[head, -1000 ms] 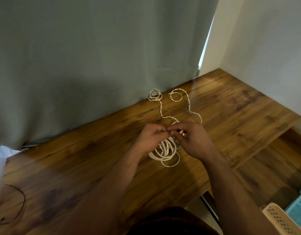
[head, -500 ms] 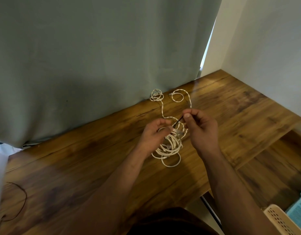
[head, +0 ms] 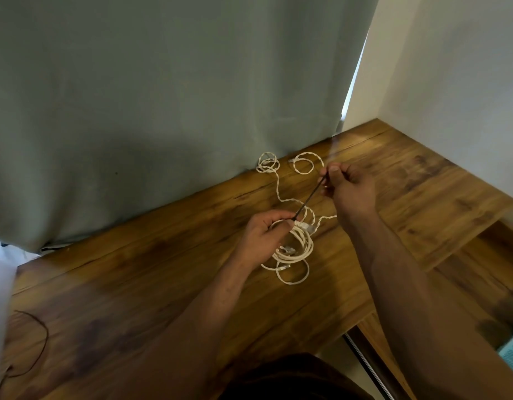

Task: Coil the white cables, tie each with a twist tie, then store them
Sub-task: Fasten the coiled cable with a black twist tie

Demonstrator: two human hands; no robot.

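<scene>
- The coiled white cable is gripped at its upper edge by the left hand, fingers curled round the bundled loops; the coil's lower loops rest on the wooden table.
- A thin dark twist tie is stretched taut in a slanted line between both hands.
- The tie's lower end is pinched at the coil by the left thumb and forefinger.
- The tie's upper end is pinched by the right hand, fingers curled tight, raised above and to the right of the coil.
- A loose tail of cable is seen running from the coil toward the back of the table, ending in two small loops near the curtain.
- One small loop at the bottom of the coil is seen lying flat on the table, with a plug end just beside it.
- A thin dark wire is seen at the table's left edge, well apart from the coil.
- A white wall is seen right of the curtain.
</scene>
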